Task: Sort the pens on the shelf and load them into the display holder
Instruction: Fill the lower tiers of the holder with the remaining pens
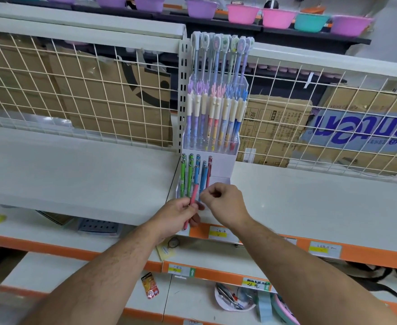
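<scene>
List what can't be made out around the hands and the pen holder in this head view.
- Right hand: the curled fingers hide whether it grips anything.
- Red pen: the left hand covers its middle.
- Display holder: both hands hide its front base.
- Price labels: the writing is too small and blurred to read.

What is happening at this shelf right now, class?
A person stands at a shop shelf loading a clear tiered pen holder. The left hand grips a red pen in front of the lowest tier, where green, blue and red pens already stand. The right hand is curled beside it, fingers near the pen.
</scene>
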The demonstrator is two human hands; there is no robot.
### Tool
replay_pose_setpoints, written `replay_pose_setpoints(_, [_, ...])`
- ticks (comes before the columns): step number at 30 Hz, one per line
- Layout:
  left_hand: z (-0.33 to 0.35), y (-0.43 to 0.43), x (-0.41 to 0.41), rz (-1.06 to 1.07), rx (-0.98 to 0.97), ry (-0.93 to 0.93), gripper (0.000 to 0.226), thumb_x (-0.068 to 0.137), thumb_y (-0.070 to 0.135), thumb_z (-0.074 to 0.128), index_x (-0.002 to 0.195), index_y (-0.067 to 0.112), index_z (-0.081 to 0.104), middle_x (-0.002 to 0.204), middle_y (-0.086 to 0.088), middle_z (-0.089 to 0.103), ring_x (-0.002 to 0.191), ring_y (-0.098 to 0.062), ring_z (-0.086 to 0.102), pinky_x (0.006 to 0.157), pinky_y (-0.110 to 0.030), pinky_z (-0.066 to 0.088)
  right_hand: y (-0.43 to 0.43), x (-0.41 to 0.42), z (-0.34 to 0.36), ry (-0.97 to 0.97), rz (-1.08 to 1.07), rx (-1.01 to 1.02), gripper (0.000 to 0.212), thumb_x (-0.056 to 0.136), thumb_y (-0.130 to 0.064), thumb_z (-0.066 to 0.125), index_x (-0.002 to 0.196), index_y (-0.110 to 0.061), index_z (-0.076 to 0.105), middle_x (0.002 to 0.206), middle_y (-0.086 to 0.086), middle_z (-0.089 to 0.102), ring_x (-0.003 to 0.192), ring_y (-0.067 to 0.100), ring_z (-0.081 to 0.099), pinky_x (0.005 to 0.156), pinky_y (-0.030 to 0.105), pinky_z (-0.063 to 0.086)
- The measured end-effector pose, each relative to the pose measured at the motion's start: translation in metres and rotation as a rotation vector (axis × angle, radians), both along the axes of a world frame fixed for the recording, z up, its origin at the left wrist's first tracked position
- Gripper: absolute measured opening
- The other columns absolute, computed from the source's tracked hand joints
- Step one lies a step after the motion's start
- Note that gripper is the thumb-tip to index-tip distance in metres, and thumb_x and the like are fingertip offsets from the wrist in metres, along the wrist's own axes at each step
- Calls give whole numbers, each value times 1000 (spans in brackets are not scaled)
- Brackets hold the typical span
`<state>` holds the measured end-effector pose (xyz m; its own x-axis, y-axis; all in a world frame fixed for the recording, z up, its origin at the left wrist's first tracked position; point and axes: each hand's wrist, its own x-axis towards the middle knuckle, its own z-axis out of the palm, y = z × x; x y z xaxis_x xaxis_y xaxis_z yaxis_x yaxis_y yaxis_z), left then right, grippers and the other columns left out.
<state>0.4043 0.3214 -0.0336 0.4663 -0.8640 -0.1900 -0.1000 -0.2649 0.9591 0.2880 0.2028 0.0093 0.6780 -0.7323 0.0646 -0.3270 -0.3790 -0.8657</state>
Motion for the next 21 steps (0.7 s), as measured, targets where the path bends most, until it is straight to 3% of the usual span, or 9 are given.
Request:
replay_pose_setpoints(9, [-5, -1, 1, -5, -1, -42, 17, 99, 20, 57, 91, 22, 72, 73, 2, 73, 66, -11, 62, 66, -32, 51, 14, 5, -7, 62, 69, -85, 15, 85, -22, 74, 73, -18, 67, 67, -7, 62, 59, 0, 53, 54, 8, 40])
replay_pose_setpoints(13, [-5, -1, 1, -12, 7, -41, 18, 97, 28, 60, 85, 26, 74, 71, 5, 72, 65, -9, 62, 65, -30, 50, 15, 4, -7, 55, 57, -92, 15, 86, -22, 73, 73, -18, 65, 71, -4, 64, 62, 3, 54, 55, 9, 41])
replay_pose_setpoints(18, [-6, -2, 3, -9, 16, -23, 14, 97, 26, 62, 90, 22, 74, 73, 7, 73, 65, -4, 62, 65, -25, 49, 16, 3, -5, 28, 51, -70, 12, 88, -20, 70, 78, -14, 67, 76, 2, 69, 75, 18, 65, 71, 32, 56])
replay_pose_setpoints(21, [-8, -3, 4, -7, -6, 56, 13, 96, 23, 63, 104, 21, 74, 91, 5, 77, 83, -5, 72, 71, -17, 52, 17, 4, -4, -26, 27, -18, 8, 90, -18, 67, 83, -14, 66, 79, 3, 69, 80, 24, 67, 78, 43, 58])
